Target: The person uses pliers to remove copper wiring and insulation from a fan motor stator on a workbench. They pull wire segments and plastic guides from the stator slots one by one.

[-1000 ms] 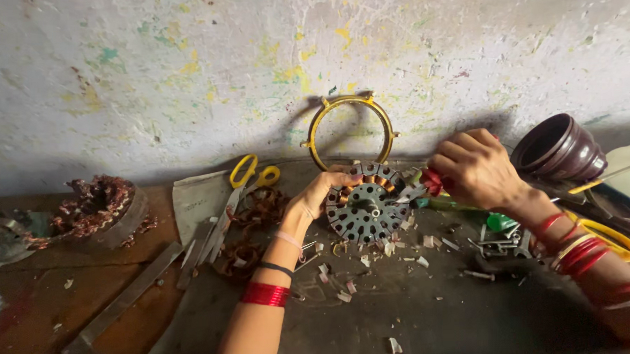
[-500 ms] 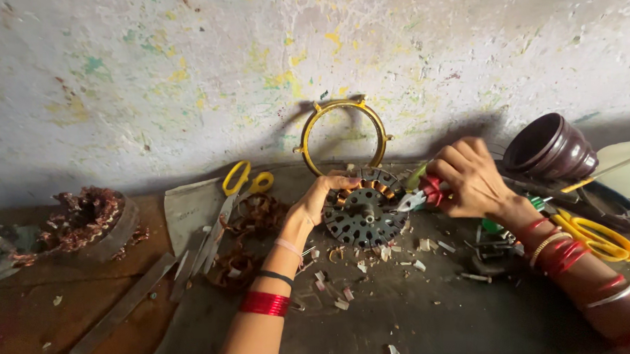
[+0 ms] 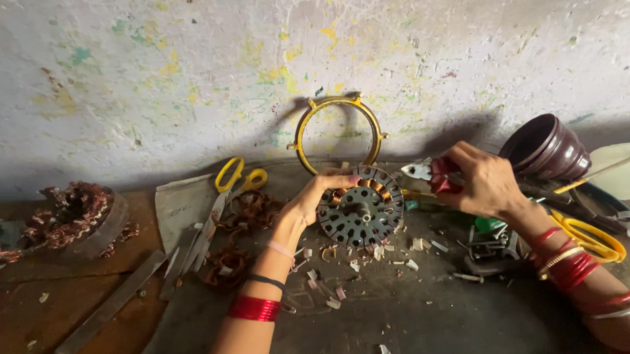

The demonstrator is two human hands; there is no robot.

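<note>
The slotted motor stator (image 3: 361, 212) is stood on edge at the middle of the bench, steadied by the left hand (image 3: 314, 198) with fingers curled over its left rim. Red-handled pliers (image 3: 432, 173) are clasped in the right hand (image 3: 484, 185), just right of it. For clean work, the stator is best kept braced and the pliers' tips brought squarely to one slot.

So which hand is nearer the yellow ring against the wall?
Left. The left hand grips the stator just below the yellow ring; the right hand, holding red-handled pliers, is off to the ring's right.
</note>
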